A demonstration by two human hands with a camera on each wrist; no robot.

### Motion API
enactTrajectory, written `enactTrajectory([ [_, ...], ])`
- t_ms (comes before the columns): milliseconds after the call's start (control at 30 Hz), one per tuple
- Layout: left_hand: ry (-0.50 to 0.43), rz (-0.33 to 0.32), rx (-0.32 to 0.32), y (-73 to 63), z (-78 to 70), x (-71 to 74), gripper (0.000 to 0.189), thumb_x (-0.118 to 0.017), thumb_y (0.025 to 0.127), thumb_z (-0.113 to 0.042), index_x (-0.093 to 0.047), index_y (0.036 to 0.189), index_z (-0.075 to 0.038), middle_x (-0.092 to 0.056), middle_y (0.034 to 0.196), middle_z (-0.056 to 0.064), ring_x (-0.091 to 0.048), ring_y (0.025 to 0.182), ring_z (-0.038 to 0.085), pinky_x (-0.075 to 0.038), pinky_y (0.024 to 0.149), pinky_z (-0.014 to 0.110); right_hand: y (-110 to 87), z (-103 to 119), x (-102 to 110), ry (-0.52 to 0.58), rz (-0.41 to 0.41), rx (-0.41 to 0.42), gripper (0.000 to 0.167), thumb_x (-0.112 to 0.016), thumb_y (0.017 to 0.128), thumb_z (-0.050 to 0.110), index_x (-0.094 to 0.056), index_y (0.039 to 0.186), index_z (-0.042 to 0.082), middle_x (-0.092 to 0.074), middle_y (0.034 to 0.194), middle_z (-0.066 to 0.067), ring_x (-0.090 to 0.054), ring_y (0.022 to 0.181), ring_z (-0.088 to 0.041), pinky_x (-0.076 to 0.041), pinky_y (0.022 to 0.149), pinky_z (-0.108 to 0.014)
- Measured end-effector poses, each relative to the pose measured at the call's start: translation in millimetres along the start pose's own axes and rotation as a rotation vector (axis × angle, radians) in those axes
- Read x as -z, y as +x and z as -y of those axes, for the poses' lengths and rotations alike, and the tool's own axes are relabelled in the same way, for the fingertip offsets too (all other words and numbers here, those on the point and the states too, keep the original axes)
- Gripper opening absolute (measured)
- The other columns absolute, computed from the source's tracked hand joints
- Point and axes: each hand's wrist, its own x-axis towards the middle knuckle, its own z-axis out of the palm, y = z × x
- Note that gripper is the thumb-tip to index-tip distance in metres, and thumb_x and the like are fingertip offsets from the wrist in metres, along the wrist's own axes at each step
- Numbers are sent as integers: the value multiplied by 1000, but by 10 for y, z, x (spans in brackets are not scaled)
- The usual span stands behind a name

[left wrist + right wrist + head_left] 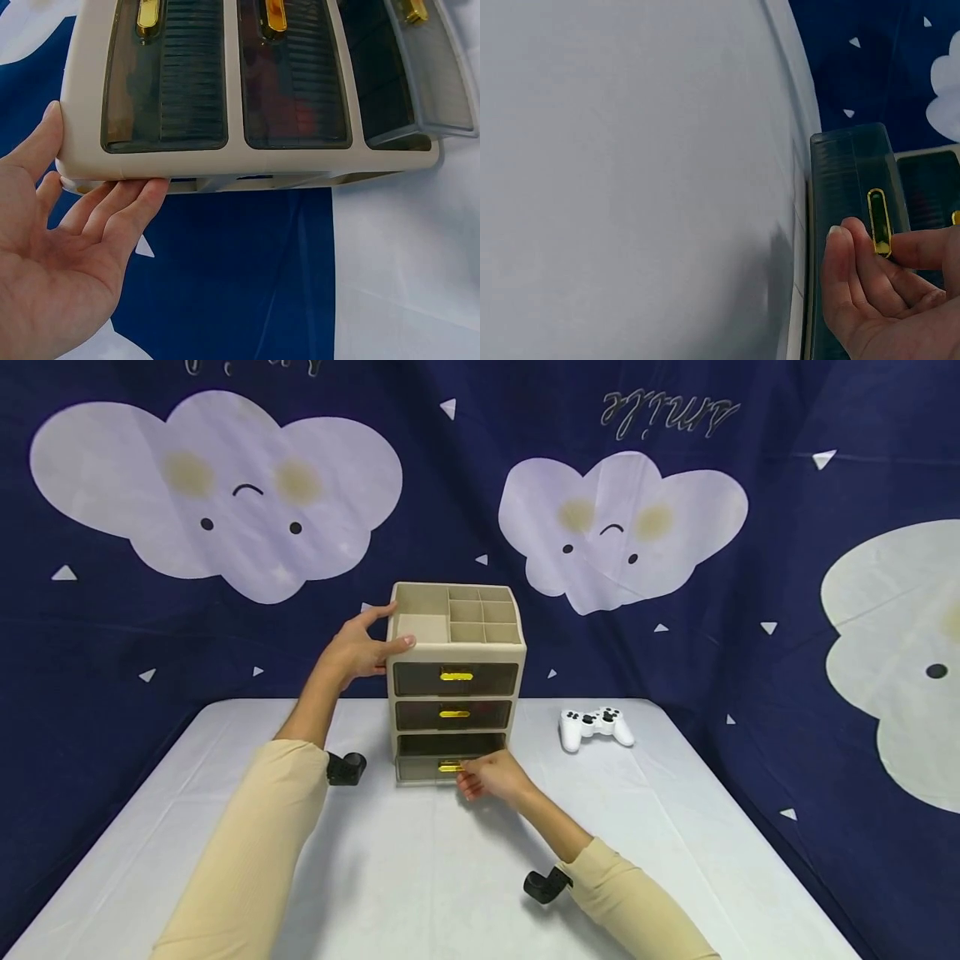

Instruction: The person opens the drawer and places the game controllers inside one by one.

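Observation:
A beige desktop drawer organizer (457, 654) stands upright toward the back of the table, its three dark see-through drawers facing me. The bottom drawer (422, 770) is pulled partly out; the upper two sit closed. My right hand (495, 775) pinches the end of that drawer's gold handle (880, 223) between thumb and fingers. At the organizer's upper left corner, my left hand (360, 647) rests with fairly straight fingers against the side and the thumb on the top front edge. In the left wrist view, those fingers (127, 214) press along the side wall.
A white game controller (596, 728) lies on the table to the right of the organizer. The organizer's top has several open compartments (483, 612). White cloth covers the table (420, 877), and a dark blue curtain (450, 510) with clouds hangs close behind.

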Motion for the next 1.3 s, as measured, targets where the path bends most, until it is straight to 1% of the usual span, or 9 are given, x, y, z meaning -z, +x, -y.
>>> enactTrajectory([
  [200, 16, 1, 4, -1, -16, -1, 83, -71, 97, -36, -20, 163, -36, -9, 171, 13, -54, 134, 41, -52, 106, 50, -119, 10, -1, -11, 13, -7, 30, -59, 101, 9, -70, 102, -19, -71, 72, -4, -67, 60, -11, -62, 62, -29],
  [467, 14, 12, 2, -4, -33, 12, 83, -70, 97, -36, -20, 163, -37, -9, 171, 13, -54, 134, 41, -51, 107, 50, -252, 2, 13, -43, 30, -15, 29, -59, 101, 10, -72, 96, -15, -72, 73, -7, -67, 60, -12, -63, 63, -31],
  [700, 9, 14, 7, 1, -26, 8, 83, -70, 97, -37, -20, 163, -37, -6, 172, 11, -53, 134, 40, -51, 107, 50, -385, 2, 12, -86, 52, -16, 30, -60, 100, 11, -74, 92, -14, -71, 70, -7, -66, 60, -12, -63, 63, -32],
  [967, 19, 16, 10, 1, -25, 13, 83, -70, 96, -38, -20, 163, -37, -3, 172, 10, -53, 134, 40, -51, 107, 49, -524, -3, -48, -105, 72, -11, 32, -59, 101, 13, -74, 90, -14, -72, 71, -9, -66, 59, -13, -63, 62, -32],
  [1067, 17, 11, 7, 0, -23, 16, 83, -70, 96, -37, -20, 163, -37, -5, 172, 11, -53, 134, 41, -52, 107, 50, -575, 3, -67, -102, 88, -14, 33, -59, 101, 14, -74, 90, -14, -72, 70, -9, -67, 59, -13, -63, 62, -32],
  [1200, 7, 5, 5, -2, -17, 8, 83, -71, 96, -36, -21, 163, -35, -12, 170, 14, -52, 135, 42, -51, 107, 50, -613, 6, -77, -83, 91, -16, 33, -59, 101, 14, -73, 91, -14, -72, 71, -10, -67, 60, -13, -62, 62, -31],
  [1300, 12, 3, 6, -6, -12, 7, 84, -71, 96, -37, -21, 163, -35, -13, 170, 14, -52, 136, 42, -51, 107, 50, -619, 0, -77, -78, 92, -13, 34, -59, 101, 14, -73, 92, -15, -73, 72, -11, -67, 60, -13, -63, 63, -32],
])
